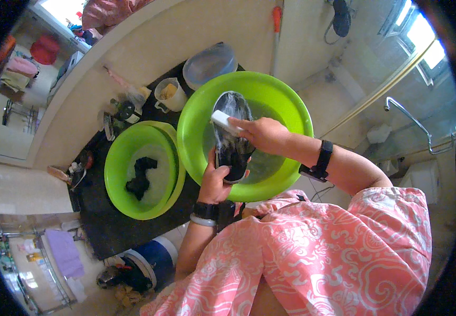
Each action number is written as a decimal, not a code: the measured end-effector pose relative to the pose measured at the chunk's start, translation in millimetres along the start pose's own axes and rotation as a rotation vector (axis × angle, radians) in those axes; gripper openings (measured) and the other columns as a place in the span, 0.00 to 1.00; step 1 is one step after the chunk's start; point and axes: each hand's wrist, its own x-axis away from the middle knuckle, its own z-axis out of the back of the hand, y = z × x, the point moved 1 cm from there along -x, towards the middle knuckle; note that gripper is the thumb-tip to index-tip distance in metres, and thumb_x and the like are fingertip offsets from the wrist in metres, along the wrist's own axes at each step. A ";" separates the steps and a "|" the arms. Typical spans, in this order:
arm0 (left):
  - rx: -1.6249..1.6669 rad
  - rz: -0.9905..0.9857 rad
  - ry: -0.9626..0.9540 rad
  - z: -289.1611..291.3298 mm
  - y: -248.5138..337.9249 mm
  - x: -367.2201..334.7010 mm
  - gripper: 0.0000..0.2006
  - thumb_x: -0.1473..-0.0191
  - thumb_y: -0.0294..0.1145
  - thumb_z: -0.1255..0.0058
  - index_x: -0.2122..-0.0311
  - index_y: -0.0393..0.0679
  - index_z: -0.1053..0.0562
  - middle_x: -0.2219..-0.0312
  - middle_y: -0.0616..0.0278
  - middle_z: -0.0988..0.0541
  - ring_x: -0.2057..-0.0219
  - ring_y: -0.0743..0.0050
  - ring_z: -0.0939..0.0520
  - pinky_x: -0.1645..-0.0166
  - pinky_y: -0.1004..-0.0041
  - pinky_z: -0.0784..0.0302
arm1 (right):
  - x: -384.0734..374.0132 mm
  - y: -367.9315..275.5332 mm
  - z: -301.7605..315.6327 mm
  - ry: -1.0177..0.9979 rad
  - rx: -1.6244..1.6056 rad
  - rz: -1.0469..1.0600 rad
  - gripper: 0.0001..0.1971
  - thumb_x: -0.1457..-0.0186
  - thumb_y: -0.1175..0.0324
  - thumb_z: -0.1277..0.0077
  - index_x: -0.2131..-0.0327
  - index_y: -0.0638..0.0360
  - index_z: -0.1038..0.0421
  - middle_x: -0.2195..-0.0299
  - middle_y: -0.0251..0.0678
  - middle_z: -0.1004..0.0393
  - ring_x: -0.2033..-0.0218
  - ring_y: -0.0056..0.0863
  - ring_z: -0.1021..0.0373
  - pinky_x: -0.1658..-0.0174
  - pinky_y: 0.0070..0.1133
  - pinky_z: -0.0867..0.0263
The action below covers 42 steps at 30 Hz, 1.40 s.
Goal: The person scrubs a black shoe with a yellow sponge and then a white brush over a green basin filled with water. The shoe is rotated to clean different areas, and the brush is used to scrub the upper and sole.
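My left hand [215,180] is closed round the heel end of a black shoe [234,152], thumb on its upper side. White suds coat the toe half, and a pale rim runs along its edge. In my right hand [266,135] is a white scrubbing brush [224,121], pressed on the sudsy part; its bristles are hidden from view. The shoe is held over a large bright green basin [296,105] with cloudy water in it. To the left, a smaller green basin [113,181] holds a crumpled black fabric piece [140,178] in shallow water.
Both basins stand by a dark counter [93,231]. Behind them are a white jug [170,95] with something yellowish inside and a clear plastic tub [210,64]. A blue and white bucket [160,262] stands below the counter. At right is a curved metal tap [415,122].
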 end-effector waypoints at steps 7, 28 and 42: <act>0.031 -0.010 -0.093 -1.9 -0.1 1.8 0.36 0.56 0.16 0.65 0.38 0.51 0.48 0.48 0.46 0.31 0.51 0.46 0.23 0.54 0.52 0.22 | -13.5 1.0 12.3 0.102 -0.042 -0.122 0.23 0.38 0.47 0.64 0.40 0.29 0.41 0.62 0.47 0.24 0.60 0.45 0.26 0.57 0.36 0.32; 0.134 -0.011 -0.068 9.0 -3.9 1.6 0.35 0.56 0.23 0.62 0.37 0.49 0.46 0.47 0.43 0.32 0.50 0.38 0.25 0.55 0.50 0.21 | -30.3 72.5 14.3 0.296 -0.125 0.130 0.21 0.39 0.67 0.59 0.42 0.36 0.36 0.63 0.44 0.23 0.69 0.43 0.26 0.64 0.35 0.31; 0.120 -0.030 -0.098 11.2 -3.3 2.9 0.36 0.56 0.26 0.57 0.38 0.51 0.45 0.46 0.42 0.33 0.49 0.37 0.27 0.55 0.49 0.22 | -18.5 37.5 17.0 0.276 -0.070 -0.107 0.22 0.38 0.45 0.64 0.42 0.30 0.38 0.61 0.44 0.23 0.63 0.44 0.25 0.60 0.36 0.31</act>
